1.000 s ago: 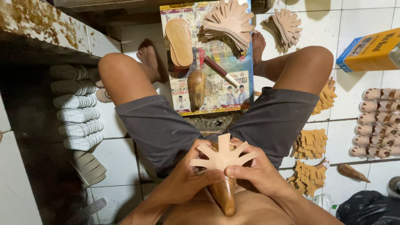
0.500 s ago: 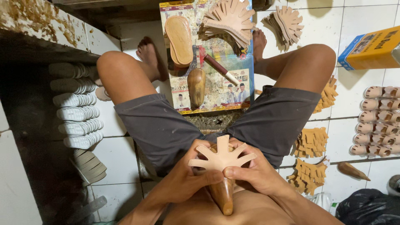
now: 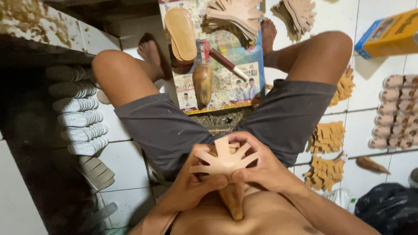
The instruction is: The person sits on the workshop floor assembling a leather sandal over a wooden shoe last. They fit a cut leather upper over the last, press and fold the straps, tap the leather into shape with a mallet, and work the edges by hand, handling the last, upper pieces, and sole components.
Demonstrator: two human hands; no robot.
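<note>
Stacked pale soles (image 3: 78,115) line the left of the frame. At lower centre, the left hand (image 3: 191,185) and right hand (image 3: 265,169) both close their fingers on a tan, slit-edged leather piece (image 3: 224,159) pressed over a wooden shoe form (image 3: 233,198). Cut leather pieces (image 3: 326,137) lie on the tiled floor (image 3: 379,91) at right.

Below the hands, the wooden form (image 3: 233,198) was mostly hidden behind the fan-cut leather piece (image 3: 224,160) and fingers.
</note>
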